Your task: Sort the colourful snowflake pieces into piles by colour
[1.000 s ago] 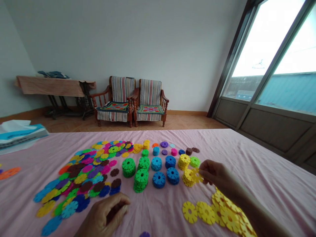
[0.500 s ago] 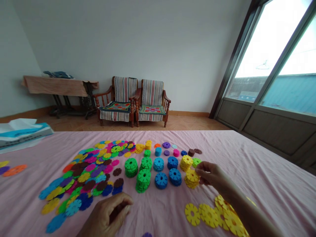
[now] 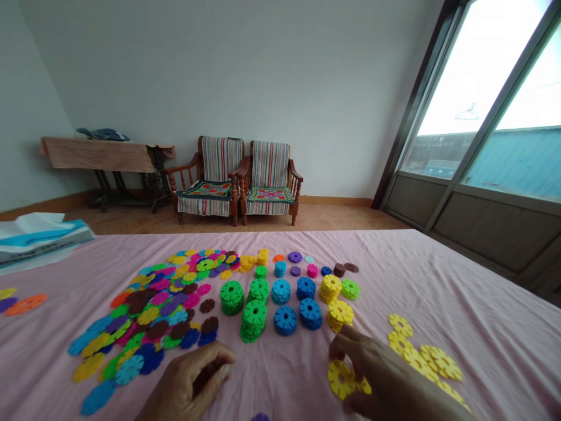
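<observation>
My right hand (image 3: 372, 371) is low over the loose yellow snowflake discs (image 3: 340, 380) at the near right. Its thumb and fingers are apart, the fingertips just above the nearest disc, and it partly covers a second disc. Just beyond my fingers is a stack of yellow discs (image 3: 340, 311), with another yellow stack (image 3: 331, 285) behind it. My left hand (image 3: 190, 380) rests on the cloth at the near left, loosely curled with nothing visible in it. Ahead of it are stacks of green discs (image 3: 254, 316) and blue discs (image 3: 286, 320).
A heap of mixed coloured discs (image 3: 149, 316) spreads across the left of the pink cloth (image 3: 280, 374). Smaller stacks and single discs, such as a purple disc (image 3: 295, 256), line the back. More yellow discs (image 3: 440, 361) lie right. A tissue pack (image 3: 44, 237) sits at far left.
My right hand has moved from the side of the front yellow stack down toward me, over the loose yellow discs. My left hand has stayed in place.
</observation>
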`<state>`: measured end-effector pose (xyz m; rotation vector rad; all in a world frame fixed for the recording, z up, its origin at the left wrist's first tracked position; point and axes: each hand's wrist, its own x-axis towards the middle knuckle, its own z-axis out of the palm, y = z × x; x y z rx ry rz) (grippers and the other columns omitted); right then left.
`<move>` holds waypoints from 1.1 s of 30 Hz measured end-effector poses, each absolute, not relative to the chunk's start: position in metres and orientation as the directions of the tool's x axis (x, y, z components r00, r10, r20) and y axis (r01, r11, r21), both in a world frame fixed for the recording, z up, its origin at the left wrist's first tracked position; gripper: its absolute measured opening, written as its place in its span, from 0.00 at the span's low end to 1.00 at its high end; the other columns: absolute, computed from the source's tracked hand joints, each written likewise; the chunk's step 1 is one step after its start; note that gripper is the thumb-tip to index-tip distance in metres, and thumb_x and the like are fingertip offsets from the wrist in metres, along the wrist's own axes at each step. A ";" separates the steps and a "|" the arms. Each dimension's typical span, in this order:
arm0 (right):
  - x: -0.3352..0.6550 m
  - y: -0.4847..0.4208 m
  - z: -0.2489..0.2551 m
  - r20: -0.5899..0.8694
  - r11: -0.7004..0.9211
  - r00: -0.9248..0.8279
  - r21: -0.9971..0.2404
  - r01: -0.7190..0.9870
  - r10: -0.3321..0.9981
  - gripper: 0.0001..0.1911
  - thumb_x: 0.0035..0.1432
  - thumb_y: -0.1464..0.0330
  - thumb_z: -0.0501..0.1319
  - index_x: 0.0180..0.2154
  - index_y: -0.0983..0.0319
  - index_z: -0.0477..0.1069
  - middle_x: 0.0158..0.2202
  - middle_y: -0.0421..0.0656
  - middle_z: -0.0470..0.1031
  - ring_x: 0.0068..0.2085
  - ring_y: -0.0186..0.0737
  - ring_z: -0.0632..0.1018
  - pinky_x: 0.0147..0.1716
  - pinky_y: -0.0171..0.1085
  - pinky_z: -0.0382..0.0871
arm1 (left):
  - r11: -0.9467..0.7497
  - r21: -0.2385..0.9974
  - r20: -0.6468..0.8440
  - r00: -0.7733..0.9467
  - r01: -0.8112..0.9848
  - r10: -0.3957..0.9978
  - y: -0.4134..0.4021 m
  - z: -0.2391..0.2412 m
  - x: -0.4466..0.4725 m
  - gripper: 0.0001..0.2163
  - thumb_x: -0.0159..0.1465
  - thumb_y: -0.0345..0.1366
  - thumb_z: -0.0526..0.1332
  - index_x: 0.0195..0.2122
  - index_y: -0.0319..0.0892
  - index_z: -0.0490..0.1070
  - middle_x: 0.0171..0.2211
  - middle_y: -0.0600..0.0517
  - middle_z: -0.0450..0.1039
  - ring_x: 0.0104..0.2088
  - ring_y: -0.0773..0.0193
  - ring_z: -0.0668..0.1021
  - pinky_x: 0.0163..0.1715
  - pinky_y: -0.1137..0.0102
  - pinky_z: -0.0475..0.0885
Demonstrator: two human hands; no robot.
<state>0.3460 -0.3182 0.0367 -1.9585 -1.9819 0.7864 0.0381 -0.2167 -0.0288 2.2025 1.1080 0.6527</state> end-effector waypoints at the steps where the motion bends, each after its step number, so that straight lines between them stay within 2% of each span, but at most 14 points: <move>1: 0.343 -0.319 0.037 -0.218 -0.055 -0.066 -0.505 0.862 0.974 0.22 0.43 0.77 0.63 0.43 0.57 0.71 0.46 0.43 0.73 0.46 0.43 0.74 0.46 0.38 0.64 | -0.487 0.685 0.167 0.533 0.542 0.829 -0.216 -0.029 0.038 0.07 0.64 0.37 0.55 0.34 0.45 0.72 0.29 0.55 0.77 0.29 0.66 0.79 0.30 0.79 0.72; 5: 0.339 -0.318 0.037 -0.222 -0.060 -0.047 -0.453 0.890 0.974 0.21 0.42 0.76 0.64 0.41 0.59 0.71 0.47 0.45 0.72 0.48 0.46 0.73 0.47 0.39 0.64 | -0.508 0.673 0.189 0.539 0.538 0.821 -0.215 -0.030 0.037 0.08 0.64 0.37 0.55 0.33 0.45 0.72 0.28 0.55 0.77 0.28 0.66 0.79 0.29 0.79 0.72; 7: 0.339 -0.316 0.037 -0.203 -0.042 -0.060 -0.463 0.885 0.977 0.20 0.40 0.77 0.63 0.39 0.59 0.69 0.44 0.44 0.72 0.45 0.45 0.73 0.44 0.38 0.64 | -0.516 0.669 0.199 0.541 0.534 0.817 -0.215 -0.031 0.037 0.08 0.64 0.37 0.55 0.33 0.45 0.73 0.27 0.55 0.77 0.28 0.66 0.79 0.29 0.79 0.72; 9: 0.341 -0.314 0.037 -0.188 -0.053 -0.048 -0.496 0.867 0.981 0.14 0.41 0.78 0.61 0.33 0.59 0.67 0.37 0.41 0.73 0.38 0.40 0.73 0.37 0.36 0.64 | -0.516 0.673 0.201 0.540 0.530 0.817 -0.216 -0.031 0.036 0.07 0.64 0.37 0.55 0.33 0.45 0.73 0.28 0.55 0.77 0.28 0.66 0.79 0.29 0.79 0.72; 12: 0.352 -0.306 0.034 -0.109 -0.082 0.015 -0.642 0.762 0.994 0.07 0.47 0.75 0.58 0.25 0.59 0.61 0.24 0.35 0.65 0.27 0.33 0.66 0.26 0.33 0.58 | -0.499 0.685 0.182 0.538 0.531 0.823 -0.217 -0.031 0.036 0.07 0.64 0.37 0.55 0.34 0.46 0.73 0.29 0.55 0.78 0.30 0.65 0.80 0.31 0.79 0.72; 14: 0.363 -0.296 0.028 -0.033 -0.077 0.085 -0.798 0.598 0.996 0.07 0.51 0.69 0.58 0.25 0.59 0.59 0.21 0.33 0.61 0.24 0.32 0.64 0.23 0.32 0.57 | -0.487 0.694 0.170 0.536 0.530 0.827 -0.217 -0.031 0.036 0.07 0.64 0.37 0.55 0.34 0.46 0.73 0.29 0.55 0.78 0.30 0.65 0.80 0.31 0.79 0.73; 17: 0.381 -0.280 0.016 0.018 -0.071 0.241 -0.931 0.357 0.970 0.13 0.52 0.58 0.60 0.26 0.60 0.64 0.19 0.34 0.65 0.21 0.32 0.65 0.22 0.32 0.58 | -0.488 0.702 0.179 0.535 0.519 0.826 -0.217 -0.032 0.036 0.07 0.64 0.37 0.55 0.34 0.46 0.73 0.29 0.55 0.77 0.29 0.65 0.79 0.30 0.79 0.72; 21: 0.396 -0.265 0.004 0.026 -0.085 0.355 -0.952 0.296 0.935 0.20 0.49 0.51 0.62 0.25 0.62 0.70 0.17 0.36 0.66 0.19 0.30 0.64 0.20 0.32 0.54 | -0.482 0.719 0.196 0.518 0.502 0.832 -0.217 -0.031 0.037 0.06 0.63 0.36 0.56 0.34 0.46 0.73 0.28 0.55 0.77 0.29 0.65 0.79 0.30 0.79 0.72; 27: 0.396 -0.261 0.000 0.050 -0.082 0.405 -0.950 0.302 0.913 0.18 0.48 0.54 0.64 0.28 0.64 0.74 0.18 0.37 0.68 0.20 0.31 0.67 0.20 0.32 0.57 | -0.482 0.713 0.189 0.522 0.510 0.832 -0.219 -0.026 0.038 0.07 0.63 0.37 0.56 0.33 0.45 0.73 0.27 0.55 0.77 0.28 0.66 0.79 0.29 0.79 0.72; 33: 0.394 -0.261 -0.004 0.087 -0.077 0.427 -0.933 0.352 0.900 0.15 0.47 0.56 0.64 0.26 0.63 0.72 0.19 0.37 0.70 0.21 0.33 0.69 0.22 0.34 0.62 | -0.502 0.692 0.202 0.529 0.518 0.824 -0.218 -0.026 0.038 0.07 0.63 0.36 0.56 0.33 0.45 0.73 0.27 0.55 0.77 0.28 0.66 0.79 0.29 0.79 0.72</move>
